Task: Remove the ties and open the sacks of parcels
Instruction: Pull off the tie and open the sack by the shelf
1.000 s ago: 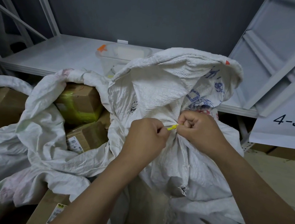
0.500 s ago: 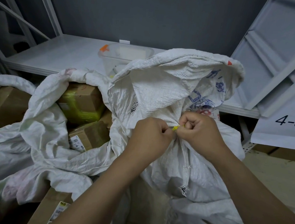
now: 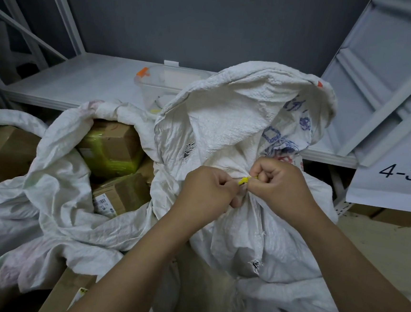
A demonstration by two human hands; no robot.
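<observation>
- L hand [image 3: 207, 189] & R hand [image 3: 278, 181] both fisted tight, pinching yellow tie [image 3: 245, 179] betw. them
- tie sat on bunched neck of white sack [image 3: 239, 124], centre-right
- open sack [image 3: 55, 180] w/ boxes [image 3: 112, 145] on left

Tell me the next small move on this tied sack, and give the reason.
Probably pull the yellow tie loose with the right hand while the left hand steadies the neck. Both hands pinch at the tie, and the white sack is still gathered shut there.

Parcel depot: numbered shelving [image 3: 394, 172], sacks [image 3: 227, 123]
</observation>
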